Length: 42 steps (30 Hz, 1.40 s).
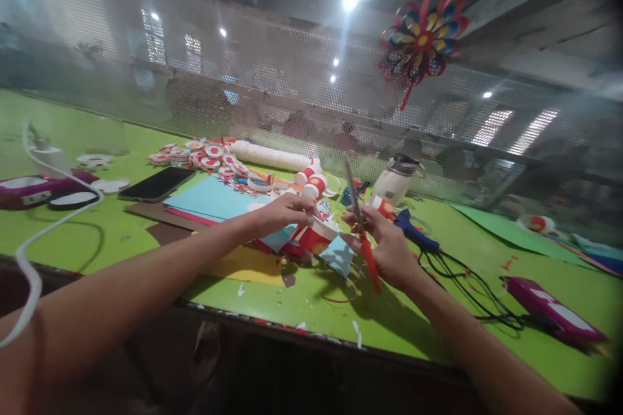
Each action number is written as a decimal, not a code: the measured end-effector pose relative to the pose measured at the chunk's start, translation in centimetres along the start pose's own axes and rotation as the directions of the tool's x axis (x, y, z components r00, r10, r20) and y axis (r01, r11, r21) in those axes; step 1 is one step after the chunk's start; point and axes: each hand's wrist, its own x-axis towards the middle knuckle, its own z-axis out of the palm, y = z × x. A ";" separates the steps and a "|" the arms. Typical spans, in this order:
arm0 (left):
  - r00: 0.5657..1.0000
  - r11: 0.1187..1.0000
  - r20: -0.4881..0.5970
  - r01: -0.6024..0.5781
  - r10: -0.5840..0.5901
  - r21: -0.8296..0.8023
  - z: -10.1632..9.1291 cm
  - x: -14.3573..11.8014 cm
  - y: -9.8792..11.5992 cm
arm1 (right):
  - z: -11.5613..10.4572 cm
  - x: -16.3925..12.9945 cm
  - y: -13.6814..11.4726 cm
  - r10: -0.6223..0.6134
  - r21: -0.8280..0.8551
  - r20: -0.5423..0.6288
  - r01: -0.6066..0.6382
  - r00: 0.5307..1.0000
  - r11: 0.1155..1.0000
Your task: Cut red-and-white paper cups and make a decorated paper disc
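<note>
My left hand (pixel 285 215) is pinched closed at the rim of a red-and-white paper cup (pixel 316 238) that lies tilted above the table. My right hand (pixel 387 249) grips a pair of scissors (pixel 371 266) by their orange-red handles, with the metal blades pointing up and away from the cup. The right fingertips are close to the cup's right side; whether they touch it I cannot tell. A scrap of light blue paper (pixel 337 255) hangs or lies just under the cup. Behind my hands are more red-and-white paper cups (pixel 315 186).
Light blue sheets (pixel 209 198), a phone (pixel 158 183) and a pile of red-and-white discs (pixel 211 157) lie left. A glue gun (pixel 416 231), its cable and a magenta power strip (pixel 555 311) are right. A whitish jug (pixel 395 181) stands behind. Paper scraps litter the green table (pixel 214 292).
</note>
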 end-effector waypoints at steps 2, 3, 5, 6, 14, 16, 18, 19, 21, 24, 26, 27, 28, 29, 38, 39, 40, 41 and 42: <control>1.000 0.998 0.013 -0.011 0.010 0.064 0.4 -0.2 0.2 | 0.6 -0.2 -0.4 -0.070 -0.020 0.015 0.071 0.997 0.997; 1.000 0.996 0.009 -0.010 0.010 0.094 0.5 -0.2 0.3 | 0.9 -0.3 -0.5 -0.100 -0.016 0.035 0.100 0.994 0.995; 1.000 0.989 0.001 -0.017 0.017 0.150 0.6 -0.3 0.3 | 1.3 -0.4 -0.6 -0.134 -0.009 0.079 0.135 0.988 0.991; 0.999 0.984 -0.006 -0.030 0.032 0.173 0.6 -0.2 0.3 | 1.5 -0.4 -0.5 -0.143 -0.001 0.091 0.143 0.986 0.990; 0.866 0.963 -0.493 0.052 0.089 0.264 -0.3 0.6 -0.5 | 1.5 2.0 0.0 0.014 0.244 0.011 -0.016 1.000 0.970; 0.883 0.963 -0.462 0.189 -0.082 0.191 -0.4 0.5 -0.7 | 1.6 2.8 0.1 0.051 0.328 -0.028 -0.039 0.998 0.944; 0.896 0.949 -0.340 0.314 -0.285 0.032 -0.1 0.3 -0.8 | 1.7 3.3 0.2 0.092 0.385 -0.054 -0.064 0.994 0.921; 0.890 0.927 -0.262 0.364 -0.374 -0.088 0.2 0.2 -0.9 | 1.7 3.4 0.1 0.109 0.405 -0.056 -0.077 0.992 0.911; 0.879 0.856 -0.107 0.414 -0.464 -0.311 0.7 0.1 -1.0 | 1.8 3.3 -0.1 0.125 0.441 -0.063 -0.084 0.990 0.893; 0.850 0.722 0.020 0.460 -0.527 -0.517 1.3 0.1 -1.0 | 1.9 3.0 -0.7 0.112 0.486 -0.082 -0.058 0.990 0.872; 0.833 0.697 0.028 0.480 -0.552 -0.533 1.4 0.1 -1.1 | 2.1 2.9 -1.1 0.089 0.489 -0.130 -0.014 0.988 0.872; 0.828 0.711 0.007 0.485 -0.560 -0.509 1.5 0.1 -1.1 | 2.2 2.9 -1.2 0.075 0.477 -0.164 0.012 0.983 0.879; 0.825 0.731 -0.015 0.492 -0.565 -0.473 1.6 0.0 -1.1 | 2.3 2.8 -1.2 0.058 0.460 -0.206 0.044 0.977 0.887; 0.822 0.746 -0.022 0.506 -0.570 -0.433 1.7 0.0 -1.2 | 2.5 2.8 -1.3 0.040 0.438 -0.251 0.077 0.967 0.896; 0.876 0.646 0.155 0.446 -0.457 -0.619 2.0 0.2 -0.3 | 2.8 1.7 -1.7 -0.072 0.313 -0.358 0.193 0.931 0.930; 0.882 0.667 0.123 0.430 -0.455 -0.609 1.9 0.2 -0.2 | 2.9 1.6 -1.4 -0.083 0.310 -0.350 0.199 0.933 0.930; 0.882 0.697 0.093 0.425 -0.461 -0.578 1.7 0.3 -0.2 | 2.9 1.5 -1.2 -0.094 0.304 -0.337 0.202 0.937 0.931; 0.878 0.731 0.069 0.435 -0.473 -0.526 1.6 0.4 -0.3 | 3.0 1.5 -0.9 -0.105 0.297 -0.316 0.204 0.943 0.933; 0.872 0.762 0.047 0.451 -0.487 -0.464 1.5 0.4 -0.3 | 3.0 1.4 -0.6 -0.118 0.288 -0.294 0.206 0.948 0.935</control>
